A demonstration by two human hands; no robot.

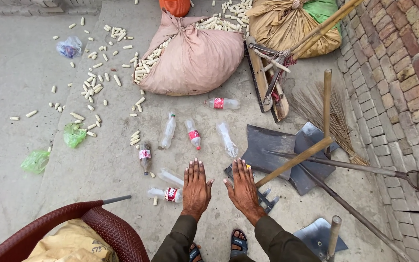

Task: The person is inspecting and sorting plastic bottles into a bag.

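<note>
Nearest the camera, at the bottom edge, I see my olive-green sleeves and two sandalled feet, with the dark red plastic chair off to the left of my left arm. Both hands are stretched out flat above the concrete floor, palms down, fingers spread, holding nothing. The left hand hovers just right of a clear plastic bottle with a red label, which lies on its side, its long axis running left to right, label end nearest my fingers. A second clear bottle lies just beyond it, slanted. The left hand is plainly the nearer one to both. The right hand sits over the edge of a grey metal shovel blade, whose wooden handle crosses just right of that hand. More bottles lie scattered further ahead of both hands.
</note>
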